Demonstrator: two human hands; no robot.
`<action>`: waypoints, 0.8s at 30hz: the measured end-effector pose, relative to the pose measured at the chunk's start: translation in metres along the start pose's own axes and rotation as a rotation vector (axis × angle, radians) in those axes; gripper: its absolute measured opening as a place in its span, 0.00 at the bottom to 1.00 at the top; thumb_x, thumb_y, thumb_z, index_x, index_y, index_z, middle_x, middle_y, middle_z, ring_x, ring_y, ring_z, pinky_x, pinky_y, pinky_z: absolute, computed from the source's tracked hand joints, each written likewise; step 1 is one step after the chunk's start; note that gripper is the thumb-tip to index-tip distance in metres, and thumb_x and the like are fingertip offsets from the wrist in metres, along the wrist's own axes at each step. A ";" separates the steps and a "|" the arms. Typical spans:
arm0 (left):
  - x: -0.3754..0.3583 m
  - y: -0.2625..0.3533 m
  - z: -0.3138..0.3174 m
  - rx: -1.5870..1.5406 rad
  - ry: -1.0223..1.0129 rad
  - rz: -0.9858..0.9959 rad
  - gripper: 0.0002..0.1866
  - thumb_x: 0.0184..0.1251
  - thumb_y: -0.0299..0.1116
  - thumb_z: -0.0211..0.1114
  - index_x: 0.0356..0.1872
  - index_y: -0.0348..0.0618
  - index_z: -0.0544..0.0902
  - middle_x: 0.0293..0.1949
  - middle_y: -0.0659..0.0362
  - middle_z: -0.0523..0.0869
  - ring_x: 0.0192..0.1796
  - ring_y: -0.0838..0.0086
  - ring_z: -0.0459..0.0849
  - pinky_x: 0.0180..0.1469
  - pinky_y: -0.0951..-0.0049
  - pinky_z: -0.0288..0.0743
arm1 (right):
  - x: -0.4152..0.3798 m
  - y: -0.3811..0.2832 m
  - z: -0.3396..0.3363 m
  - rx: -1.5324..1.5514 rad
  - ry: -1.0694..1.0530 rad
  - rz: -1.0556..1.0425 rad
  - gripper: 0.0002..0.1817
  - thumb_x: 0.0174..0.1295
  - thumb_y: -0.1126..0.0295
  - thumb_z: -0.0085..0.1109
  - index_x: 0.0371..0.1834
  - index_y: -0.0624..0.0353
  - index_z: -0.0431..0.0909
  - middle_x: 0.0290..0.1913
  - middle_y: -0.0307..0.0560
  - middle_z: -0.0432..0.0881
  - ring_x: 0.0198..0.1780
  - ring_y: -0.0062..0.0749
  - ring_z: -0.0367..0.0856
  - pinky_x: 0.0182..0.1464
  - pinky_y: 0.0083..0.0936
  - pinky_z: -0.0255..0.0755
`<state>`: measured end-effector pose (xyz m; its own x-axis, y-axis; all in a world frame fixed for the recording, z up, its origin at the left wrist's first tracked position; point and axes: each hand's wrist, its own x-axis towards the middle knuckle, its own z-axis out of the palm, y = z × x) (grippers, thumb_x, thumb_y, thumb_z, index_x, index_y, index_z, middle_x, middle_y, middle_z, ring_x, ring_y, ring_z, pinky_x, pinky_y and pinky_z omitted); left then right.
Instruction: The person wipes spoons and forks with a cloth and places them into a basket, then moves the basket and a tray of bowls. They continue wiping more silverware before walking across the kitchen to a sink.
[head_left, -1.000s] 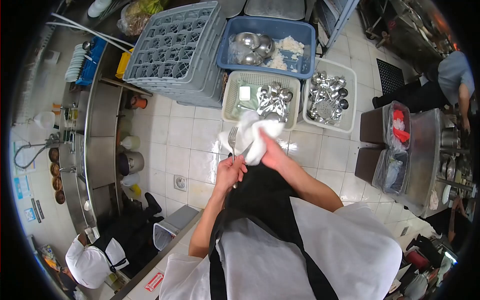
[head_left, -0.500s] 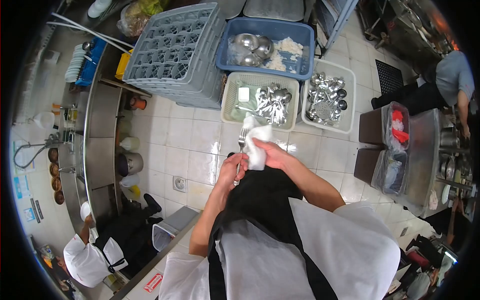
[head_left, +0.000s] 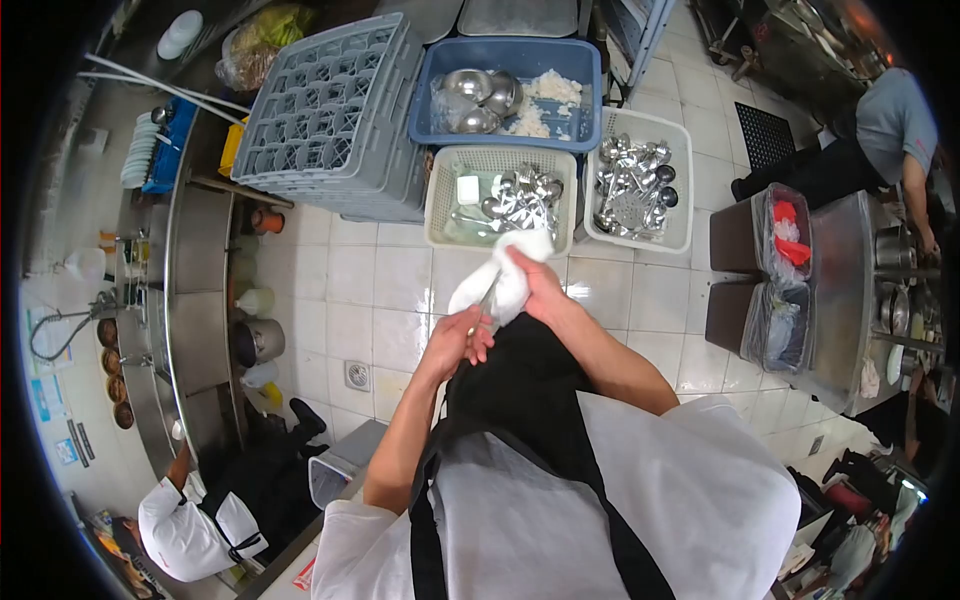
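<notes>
My left hand (head_left: 458, 342) is closed around the handle of a metal fork (head_left: 488, 299), whose upper part goes under a white cloth (head_left: 513, 283). The tines are covered by the cloth. With my right hand (head_left: 540, 282) I grip the cloth and press it around the fork. Just beyond my hands, a cream perforated basket (head_left: 437, 240) holds spoons, forks and a small white block. To its right stands a white basket (head_left: 683, 195) full of ladles and other metal utensils.
A blue tub (head_left: 412, 115) with metal bowls stands behind the baskets. Grey glass racks (head_left: 310, 110) are stacked at left. Lined bins (head_left: 735, 230) stand at right. One person (head_left: 190, 530) is at the left counter; another person (head_left: 890, 130) bends at the far right.
The cloth now wraps over the fork's tines, which were bare before. My right hand has moved slightly up and to the right, and my left hand slightly left.
</notes>
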<state>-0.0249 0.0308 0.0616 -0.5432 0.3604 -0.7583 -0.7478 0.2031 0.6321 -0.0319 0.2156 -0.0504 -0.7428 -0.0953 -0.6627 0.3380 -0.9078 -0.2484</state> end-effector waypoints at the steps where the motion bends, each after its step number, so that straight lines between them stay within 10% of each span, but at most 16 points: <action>1: -0.001 -0.002 -0.004 0.012 -0.002 0.005 0.20 0.80 0.45 0.50 0.40 0.37 0.81 0.20 0.60 0.80 0.14 0.79 0.73 0.15 0.80 0.63 | 0.001 -0.007 -0.001 0.067 -0.044 -0.073 0.17 0.69 0.63 0.60 0.54 0.61 0.76 0.47 0.44 0.83 0.46 0.34 0.83 0.51 0.37 0.79; 9: 0.012 -0.024 0.010 0.412 0.002 0.164 0.22 0.78 0.44 0.52 0.28 0.37 0.79 0.16 0.61 0.77 0.12 0.80 0.71 0.15 0.76 0.63 | -0.040 0.036 -0.025 0.062 -0.243 0.418 0.18 0.67 0.64 0.62 0.56 0.61 0.74 0.48 0.48 0.83 0.46 0.39 0.84 0.49 0.39 0.79; 13: 0.019 -0.019 0.008 0.590 0.017 0.126 0.25 0.75 0.50 0.55 0.26 0.38 0.79 0.15 0.61 0.77 0.12 0.79 0.70 0.16 0.75 0.64 | -0.013 0.024 -0.031 -0.166 -0.223 0.329 0.18 0.67 0.65 0.62 0.55 0.63 0.75 0.47 0.50 0.84 0.45 0.40 0.85 0.47 0.40 0.81; 17: 0.028 -0.011 -0.003 0.626 0.111 0.083 0.26 0.74 0.51 0.57 0.26 0.36 0.79 0.15 0.60 0.78 0.14 0.78 0.73 0.18 0.73 0.67 | 0.022 0.004 -0.017 -0.551 0.347 -0.167 0.20 0.60 0.67 0.66 0.51 0.68 0.78 0.41 0.53 0.85 0.39 0.39 0.86 0.39 0.38 0.81; 24: 0.086 0.000 -0.010 0.678 -0.121 0.203 0.21 0.71 0.47 0.62 0.29 0.37 0.79 0.18 0.62 0.79 0.15 0.80 0.73 0.20 0.75 0.67 | -0.030 0.002 -0.095 -0.687 0.235 0.099 0.28 0.49 0.67 0.72 0.52 0.72 0.79 0.43 0.52 0.85 0.41 0.36 0.86 0.42 0.33 0.80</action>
<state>-0.0761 0.0525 -0.0053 -0.5704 0.5416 -0.6174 -0.2137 0.6280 0.7483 0.0460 0.2550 -0.0981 -0.5720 -0.0034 -0.8203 0.7408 -0.4315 -0.5148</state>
